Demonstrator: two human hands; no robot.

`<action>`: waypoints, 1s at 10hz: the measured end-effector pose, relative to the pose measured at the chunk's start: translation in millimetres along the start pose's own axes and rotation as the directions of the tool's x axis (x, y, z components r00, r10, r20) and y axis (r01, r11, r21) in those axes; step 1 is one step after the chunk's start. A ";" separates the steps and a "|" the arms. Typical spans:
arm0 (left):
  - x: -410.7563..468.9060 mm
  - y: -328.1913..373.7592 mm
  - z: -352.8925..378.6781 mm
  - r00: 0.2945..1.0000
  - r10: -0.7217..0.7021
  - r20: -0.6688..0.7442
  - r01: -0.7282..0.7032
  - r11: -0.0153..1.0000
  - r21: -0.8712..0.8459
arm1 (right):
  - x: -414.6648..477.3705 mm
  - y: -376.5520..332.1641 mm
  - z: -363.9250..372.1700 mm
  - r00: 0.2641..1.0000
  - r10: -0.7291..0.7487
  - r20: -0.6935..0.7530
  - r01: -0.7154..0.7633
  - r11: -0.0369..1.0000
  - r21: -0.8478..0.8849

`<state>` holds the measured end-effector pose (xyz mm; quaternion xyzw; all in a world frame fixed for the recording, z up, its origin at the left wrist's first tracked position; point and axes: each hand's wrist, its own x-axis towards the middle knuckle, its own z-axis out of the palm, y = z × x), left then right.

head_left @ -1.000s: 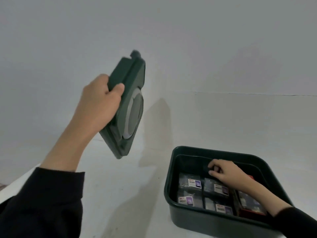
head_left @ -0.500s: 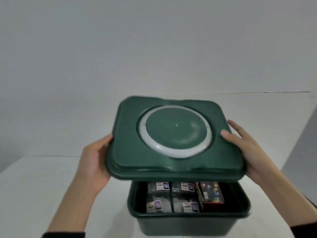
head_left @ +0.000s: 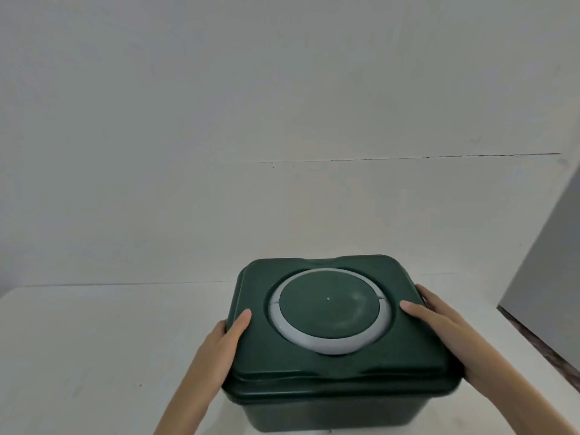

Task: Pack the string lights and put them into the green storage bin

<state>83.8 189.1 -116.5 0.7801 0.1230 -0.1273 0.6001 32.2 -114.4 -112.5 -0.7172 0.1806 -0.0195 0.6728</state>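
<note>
The green storage bin (head_left: 329, 416) stands on the white table, right in front of me. Its dark green lid (head_left: 314, 367), with a grey ring (head_left: 329, 348) around a round centre, sits on top of the bin and covers the opening. My left hand (head_left: 224, 340) grips the lid's left edge with the thumb on top. On the opposite edge my right hand (head_left: 439, 324) grips the same way. The packed string lights are hidden under the lid.
The white table (head_left: 94, 356) stretches to the left and behind the bin up to a plain white wall (head_left: 282, 120). At the right the table's edge (head_left: 530, 337) runs diagonally, with dark floor beyond it.
The lid, held up in my left hand a second ago, has come down over the bin and now sits on it. My right hand left the bin's inside and took the lid's right edge.
</note>
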 end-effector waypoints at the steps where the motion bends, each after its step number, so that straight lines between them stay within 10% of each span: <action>1: -1.5 -9.0 1.5 1.000 0.002 0.002 -0.002 1.000 -0.018 | 2.7 1.3 -1.1 0.999 0.034 -0.004 -0.034 0.998 -0.060; 4: 0.3 -9.1 7.4 0.986 0.149 0.071 -0.125 0.956 -0.265 | 8.9 8.6 -0.1 0.999 0.044 0.012 -0.043 0.996 -0.072; 7: -3.6 -8.1 15.1 0.934 0.223 -0.279 -0.150 0.954 0.260 | 6.3 11.3 3.6 0.995 -0.082 -0.061 0.074 0.990 -0.122; 9: 0.6 2.1 15.6 0.885 0.192 -0.425 -0.063 0.952 0.299 | 9.0 7.9 2.5 0.976 -0.158 -0.147 0.093 0.924 -0.371; 10: 4.8 -14.1 13.9 0.799 0.427 -0.424 -0.173 0.837 0.519 | 6.5 9.0 3.9 0.964 -0.195 -0.182 0.117 0.923 -0.366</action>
